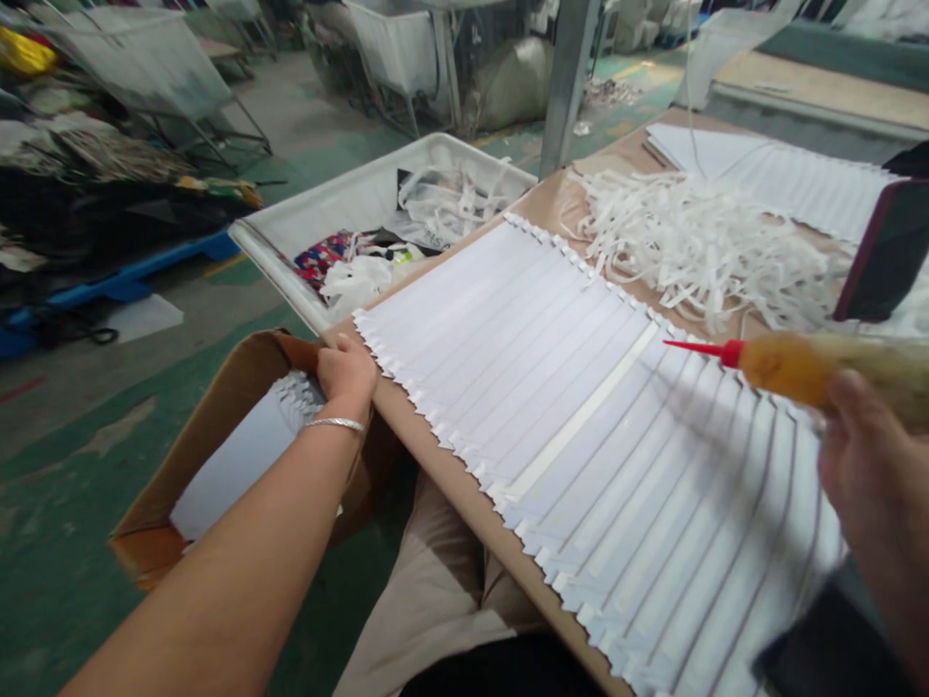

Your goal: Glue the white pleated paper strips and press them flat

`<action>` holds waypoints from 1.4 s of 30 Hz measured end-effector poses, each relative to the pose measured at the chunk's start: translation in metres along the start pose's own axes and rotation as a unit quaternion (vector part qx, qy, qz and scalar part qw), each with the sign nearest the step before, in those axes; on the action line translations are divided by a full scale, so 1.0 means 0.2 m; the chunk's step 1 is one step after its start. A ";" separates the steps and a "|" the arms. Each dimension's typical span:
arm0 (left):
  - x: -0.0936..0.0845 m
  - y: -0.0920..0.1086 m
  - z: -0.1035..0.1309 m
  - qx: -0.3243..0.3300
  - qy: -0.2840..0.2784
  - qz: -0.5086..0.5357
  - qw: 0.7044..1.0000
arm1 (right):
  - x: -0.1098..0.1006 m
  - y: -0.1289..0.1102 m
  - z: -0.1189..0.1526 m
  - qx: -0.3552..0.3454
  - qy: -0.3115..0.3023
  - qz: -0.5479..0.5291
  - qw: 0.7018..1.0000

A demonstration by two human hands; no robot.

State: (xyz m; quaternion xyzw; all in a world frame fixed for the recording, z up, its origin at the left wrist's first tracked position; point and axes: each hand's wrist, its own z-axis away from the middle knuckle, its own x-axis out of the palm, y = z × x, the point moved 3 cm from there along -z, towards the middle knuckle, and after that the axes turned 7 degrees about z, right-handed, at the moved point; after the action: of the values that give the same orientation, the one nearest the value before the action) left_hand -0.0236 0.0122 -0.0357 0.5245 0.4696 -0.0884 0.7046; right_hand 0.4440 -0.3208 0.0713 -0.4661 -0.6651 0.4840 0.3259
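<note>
Fanned white paper sheets (566, 387) lie overlapped across the brown table (464, 479), with small folded tabs along both ends. My left hand (346, 373), a bracelet on its wrist, is closed at the table's left corner, beside the sheets' end; whether its fingers grip the edge is hard to see. My right hand (871, 455) is wrapped round a yellowish glue bottle (798, 368) with a red pointed nozzle. The bottle is held above the sheets, its tip pointing left. A pale strip (587, 411) runs along one sheet near the middle.
A heap of white strips (711, 242) and another paper stack (776, 169) lie at the table's back. A phone (885, 252) stands at right. Beyond the left edge are a white bin (276, 276) and a cardboard box (210, 407) holding paper. A metal post (568, 87) rises behind.
</note>
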 end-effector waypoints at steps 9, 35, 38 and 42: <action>0.00 -0.01 -0.02 -0.002 -0.002 -0.010 1.000 | 0.19 0.31 -0.34 0.111 -0.056 -0.052 0.991; 0.00 -0.02 -0.01 -0.036 -0.005 -0.009 0.999 | 0.20 0.15 0.03 0.127 -0.121 -0.041 0.984; -0.02 -0.01 0.01 -0.029 -0.014 -0.005 0.999 | 0.18 0.12 0.11 0.144 -0.117 -0.032 0.982; -0.03 0.01 0.03 -0.026 -0.019 -0.002 0.999 | 0.17 0.08 0.22 0.171 -0.121 -0.009 0.978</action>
State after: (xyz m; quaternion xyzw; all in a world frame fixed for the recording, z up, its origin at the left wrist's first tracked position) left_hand -0.0222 0.0053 -0.0293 0.5036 0.4592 -0.0876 0.7265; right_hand 0.3983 -0.3028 0.0412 -0.3354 -0.6112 0.6406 0.3219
